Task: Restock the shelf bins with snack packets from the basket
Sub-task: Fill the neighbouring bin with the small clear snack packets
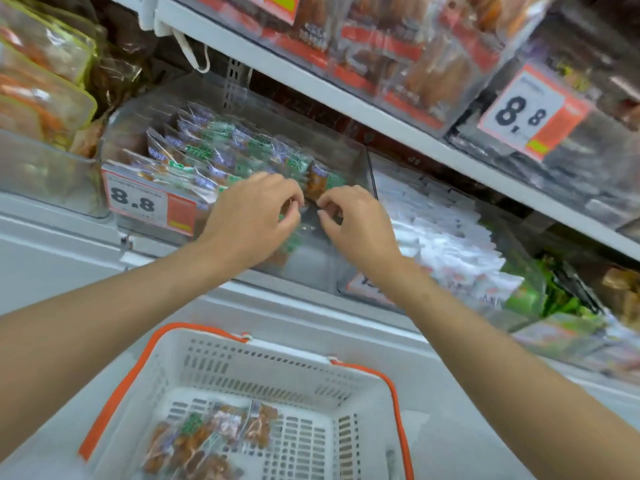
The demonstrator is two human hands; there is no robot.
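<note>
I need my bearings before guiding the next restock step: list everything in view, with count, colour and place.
shelf bin: one, clear, centre of middle shelf
snack packets in bin: many, green and blue, in rows
held packet: one, brown and green, bin's front right
price tags: two, white and orange, reading 8.8; bin front and upper right
basket: one, white with orange handles, below the shelf
basket packets: several, mostly brown, on its floor
white packets: many, right of the bin
upper-shelf packs: many, red-orange, top shelf
left hand: one, pinches held packet
right hand: one, pinches held packet
</note>
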